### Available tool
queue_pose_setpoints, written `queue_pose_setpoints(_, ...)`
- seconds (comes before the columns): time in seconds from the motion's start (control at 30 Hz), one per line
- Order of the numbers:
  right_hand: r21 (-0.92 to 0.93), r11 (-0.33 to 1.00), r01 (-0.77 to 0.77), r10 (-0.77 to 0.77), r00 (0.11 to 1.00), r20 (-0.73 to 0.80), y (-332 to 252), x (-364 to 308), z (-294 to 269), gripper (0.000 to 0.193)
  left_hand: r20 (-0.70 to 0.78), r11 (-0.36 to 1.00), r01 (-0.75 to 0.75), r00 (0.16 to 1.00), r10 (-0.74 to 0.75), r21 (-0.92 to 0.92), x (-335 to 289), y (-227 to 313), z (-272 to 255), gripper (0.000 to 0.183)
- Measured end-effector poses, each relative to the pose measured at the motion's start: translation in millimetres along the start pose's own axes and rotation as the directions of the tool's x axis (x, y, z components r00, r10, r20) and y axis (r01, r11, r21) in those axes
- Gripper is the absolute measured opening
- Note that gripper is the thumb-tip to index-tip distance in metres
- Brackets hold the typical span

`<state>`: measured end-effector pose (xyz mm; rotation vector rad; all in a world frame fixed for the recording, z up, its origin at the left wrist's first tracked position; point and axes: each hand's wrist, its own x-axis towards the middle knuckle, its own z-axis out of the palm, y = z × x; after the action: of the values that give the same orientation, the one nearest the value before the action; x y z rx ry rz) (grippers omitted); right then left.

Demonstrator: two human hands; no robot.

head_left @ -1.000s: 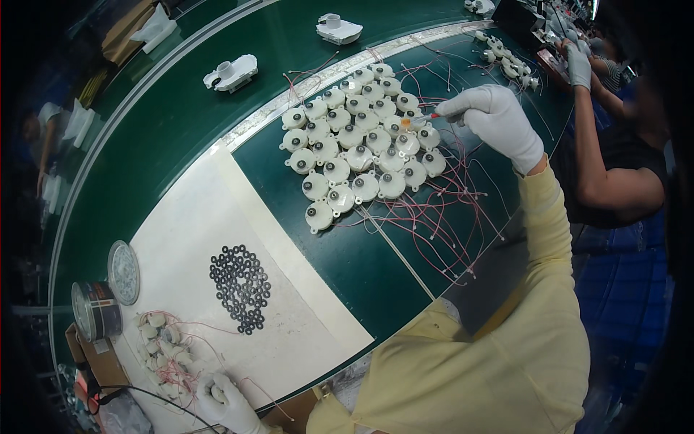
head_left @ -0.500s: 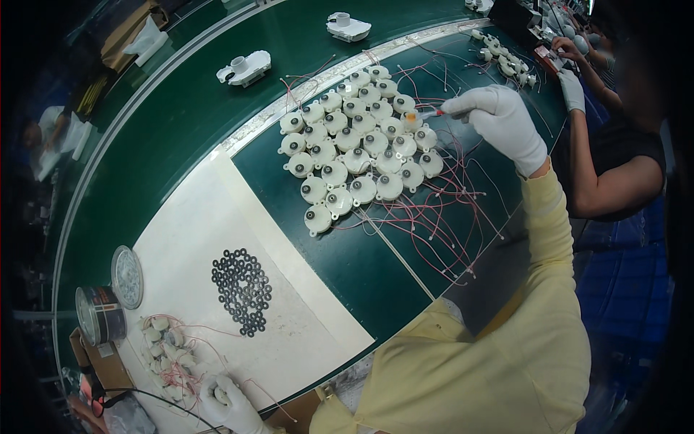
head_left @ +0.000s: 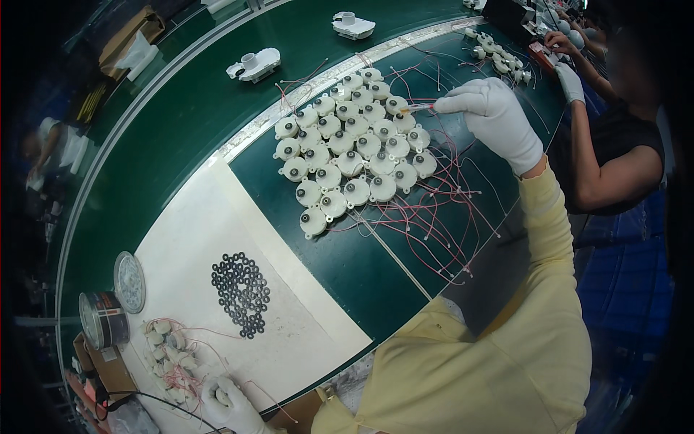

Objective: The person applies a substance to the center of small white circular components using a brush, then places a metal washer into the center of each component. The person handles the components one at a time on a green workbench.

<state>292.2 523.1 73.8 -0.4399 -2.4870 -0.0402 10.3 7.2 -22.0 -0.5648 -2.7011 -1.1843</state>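
Note:
In my gloved right hand (head_left: 495,119) is a small brush (head_left: 421,108) with a thin handle, pinched between thumb and fingers. Its tip is at a round white motor (head_left: 395,105) on the right side of a tight group of similar motors (head_left: 350,163). Each motor has a dark centre piece, and red and white wires trail off toward the right. At the lower left, my gloved left hand (head_left: 235,409) curls around a small whitish part (head_left: 222,396), mostly hidden by the fingers. Beside it lies a pile of small off-white wired parts (head_left: 170,354).
Black rings (head_left: 241,293) lie on a white sheet (head_left: 195,224). A tin can (head_left: 105,318) and a round lid (head_left: 129,282) stand at its left edge. White housings (head_left: 254,65) sit on the green conveyor (head_left: 173,130) beyond. A co-worker's arm (head_left: 593,163) is at the right.
My right hand has shifted slightly left with the brush, its tip moving from one motor's edge toward another. The white housings have slid right along the conveyor. My left hand stays put.

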Motion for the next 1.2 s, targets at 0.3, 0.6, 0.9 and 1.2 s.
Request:
queue_pose_setpoints(0.3, -0.07, 0.996, 0.056, -0.057, 0.998, -0.008, -2.6, 2.9, 5.0, 0.035, -0.003, 0.999, 0.014, 1.0, -0.014, -0.039, -0.9, 1.8, 1.5, 0.018)
queue_pose_setpoints(0.6, 0.129, 0.979, -0.157, 0.144, 0.984, 0.103, -8.6, 2.0, 6.3, 0.034, -0.001, 0.994, -0.029, 1.0, 0.029, 0.106, -0.1, 15.0, -1.0, 0.017)
queue_pose_setpoints(0.9, 0.2, 0.875, -0.44, 0.396, 0.89, 0.224, -9.9, 0.4, 0.6, 0.032, -0.027, 0.996, -0.072, 0.997, 0.073, 0.056, 0.0, 6.6, 1.8, 0.019)
queue_pose_setpoints(1.2, 0.225, 0.861, -0.457, 0.41, 0.883, 0.228, -12.8, 5.7, 0.1, 0.031, -0.011, 0.998, -0.04, 0.999, 0.04, 0.049, 1.4, 3.6, 1.4, 0.019)
